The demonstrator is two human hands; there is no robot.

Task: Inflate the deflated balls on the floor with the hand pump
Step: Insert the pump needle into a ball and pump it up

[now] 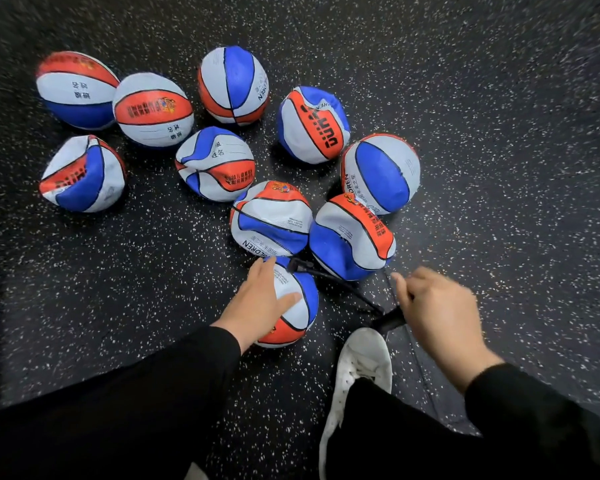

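- The nearest ball (pixel 293 303) lies on the floor (pixel 125 271) under the left hand (pixel 257 299), whose grip is spread flat on it.
- The right hand (pixel 437 310) is curled round the pump handle (pixel 390 322); the hose (pixel 333 280) reaches the ball.
- Pumping looks under way; next, steady strokes with the ball kept from shifting.
- Nine crumpled balls (pixel 271 216) wait farther off.

"CHILDREN" on a ball (pixel 270 220) (partly hidden)
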